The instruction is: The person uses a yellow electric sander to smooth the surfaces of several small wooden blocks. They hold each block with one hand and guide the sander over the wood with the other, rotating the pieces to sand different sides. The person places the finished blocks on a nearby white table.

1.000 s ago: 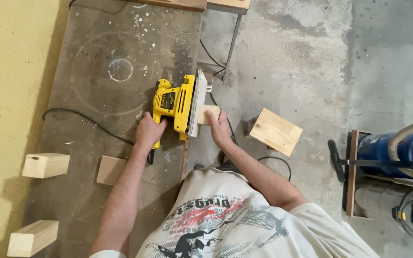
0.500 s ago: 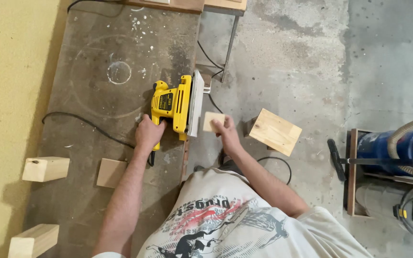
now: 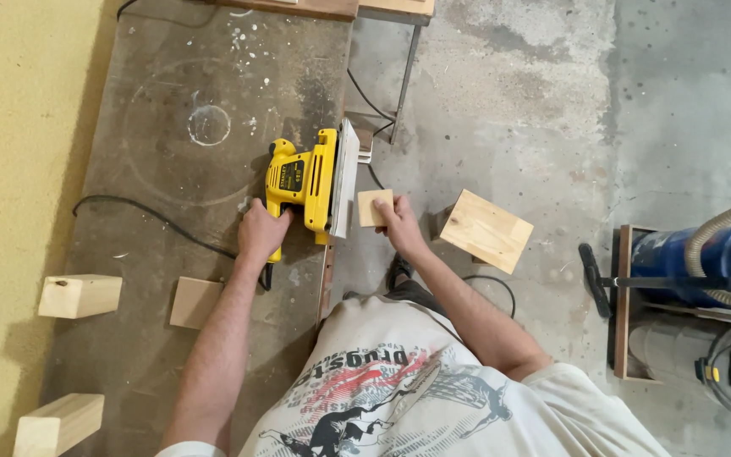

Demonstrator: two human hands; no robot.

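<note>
Pale wood, small and square: little flat wooden block [image 3: 375,207] pinched in the right hand [image 3: 399,224], thumb and fingertips shut on its lower right corner, held in the air just beside the white flat pad of the yellow electric sander [image 3: 308,188] and not quite touching it. Probably light and stiff, hard enough not to bend or break, a bit dusty and so maybe slippery; best held by the side edges, far from the face that meets the pad, with fingers kept back. Left hand [image 3: 261,233] wrapped tight round the sander's back handle, grip closed on it, pinning the tool on its side on the dark stained wooden counter [image 3: 171,169]. Sander likely heavy and shaky when running, so a firm hold needed. Counter edge right under the pad, with grey concrete floor [image 3: 535,101] below the block, so a drop would fall all the way down. Black power cord [image 3: 145,216] curling over the counter behind the left hand, easy to snag. Open room to the right, up to the bigger plywood box [image 3: 486,230] on the floor. More pale wooden blocks [image 3: 79,296] well apart on the left. Blue dust vacuum with hose [image 3: 704,262] far right.
</note>
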